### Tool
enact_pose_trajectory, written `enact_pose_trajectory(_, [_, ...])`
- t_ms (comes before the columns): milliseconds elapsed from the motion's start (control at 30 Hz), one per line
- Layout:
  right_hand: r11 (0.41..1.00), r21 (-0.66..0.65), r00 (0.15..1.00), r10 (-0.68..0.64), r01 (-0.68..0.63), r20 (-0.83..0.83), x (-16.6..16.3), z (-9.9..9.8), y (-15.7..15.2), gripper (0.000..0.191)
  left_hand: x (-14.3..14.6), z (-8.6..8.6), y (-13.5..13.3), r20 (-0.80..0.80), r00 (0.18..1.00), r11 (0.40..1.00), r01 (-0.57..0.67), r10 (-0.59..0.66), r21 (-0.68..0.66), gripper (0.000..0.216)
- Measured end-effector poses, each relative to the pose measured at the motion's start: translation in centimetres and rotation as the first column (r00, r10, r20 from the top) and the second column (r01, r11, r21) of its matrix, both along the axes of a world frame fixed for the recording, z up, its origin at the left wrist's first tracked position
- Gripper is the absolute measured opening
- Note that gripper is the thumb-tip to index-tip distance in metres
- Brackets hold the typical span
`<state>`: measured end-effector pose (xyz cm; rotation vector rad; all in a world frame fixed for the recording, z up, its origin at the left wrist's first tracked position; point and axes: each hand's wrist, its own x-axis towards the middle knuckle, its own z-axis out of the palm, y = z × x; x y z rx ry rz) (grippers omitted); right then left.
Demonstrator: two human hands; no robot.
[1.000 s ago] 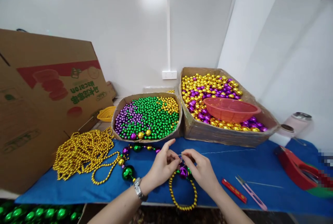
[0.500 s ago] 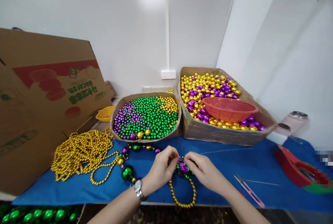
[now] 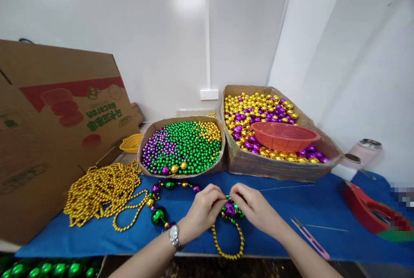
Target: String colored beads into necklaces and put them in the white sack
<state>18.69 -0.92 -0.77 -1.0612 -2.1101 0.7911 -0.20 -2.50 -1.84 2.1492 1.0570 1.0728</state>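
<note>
My left hand (image 3: pixel 207 202), with a silver watch (image 3: pixel 174 237) at its wrist, has thumb and forefinger pinched on a thin string. Close beside it my right hand (image 3: pixel 250 204) is pinched too; a pale string (image 3: pixel 287 187) runs from behind it to the right across the cloth. The exact grip between the fingertips is partly hidden. Under the fingers is a cluster of purple and green beads (image 3: pixel 230 210), with a loop of small gold beads (image 3: pixel 228 255) hanging toward me. A strand of big beads (image 3: pixel 158 216) in green, purple and gold curves around to the left.
Gold bead chains (image 3: pixel 100 196) lie at left by a cardboard box (image 3: pixel 64 97). Behind stand a box of small beads (image 3: pixel 190 148) and a larger box (image 3: pixel 268 170) of gold and purple beads holding a red basket (image 3: pixel 284 140). Pink snips (image 3: pixel 312 239) and a red tape dispenser (image 3: pixel 362 209) lie right.
My fingertips have shifted slightly, the two hands still pinching close together. The bead cluster beneath them has turned a little, showing more green. The view has tilted very slightly.
</note>
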Motion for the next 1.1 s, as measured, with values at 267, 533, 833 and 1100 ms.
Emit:
enact_pose_trajectory(267, [0.961,-0.277,0.981,-0.039,-0.016,-0.19,-0.8,-1.8,0.0,0.028,0.1,-0.5,0.4,0.103,0.994,0.992,-0.023,0.035,-0.121,0.018])
enact_pose_trajectory(533, [0.965,-0.261,0.997,-0.005,-0.017,-0.083,-0.4,-1.4,0.1,0.029,0.0,-0.4,0.4,0.102,0.992,0.996,-0.067,0.073,-0.057,0.016])
enact_pose_trajectory(833, [0.965,-0.26,0.999,0.024,-0.036,-0.047,-0.5,-1.1,-0.1,0.027,0.2,-0.7,0.1,-0.02,0.999,0.997,-0.039,0.041,0.063,0.013])
enact_pose_trajectory(1100, [0.965,-0.253,0.993,0.038,-0.065,-0.112,-1.0,-1.0,0.0,0.026,0.4,-0.6,0.6,0.085,0.995,0.998,-0.048,0.052,-0.044,0.012])
